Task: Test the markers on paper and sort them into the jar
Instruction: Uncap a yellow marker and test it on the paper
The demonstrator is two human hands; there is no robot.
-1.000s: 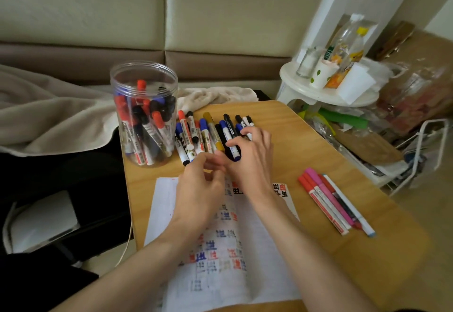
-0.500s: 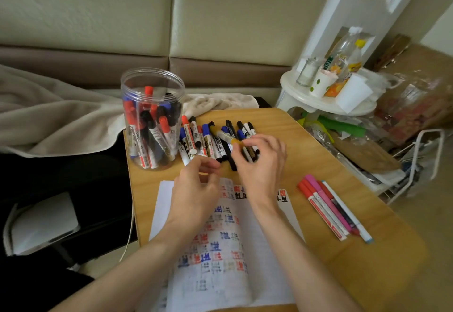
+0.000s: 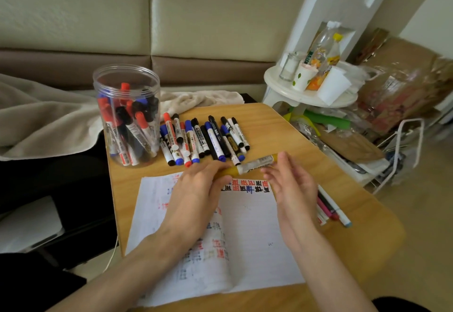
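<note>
A yellow-capped marker (image 3: 255, 165) lies level between my hands, just above the paper (image 3: 247, 233). My left hand (image 3: 196, 194) grips its yellow cap end. My right hand (image 3: 289, 184) holds the barrel's other end with thumb and fingers. The paper bears red, blue and black test marks along its top and left side. A clear plastic jar (image 3: 127, 115) at the table's back left holds several red, blue and black markers. A row of loose markers (image 3: 203, 140) lies to the right of the jar.
A second small group of markers (image 3: 331, 208), pink, red and white, lies on the wooden table (image 3: 355, 233) right of my right hand. A white side stand (image 3: 308, 98) with bottles and cups stands off the table's right corner. A beige blanket (image 3: 49, 120) lies left.
My right hand has pulled the yellow marker out of the row and toward the paper. My left hand has taken hold of its cap end.
</note>
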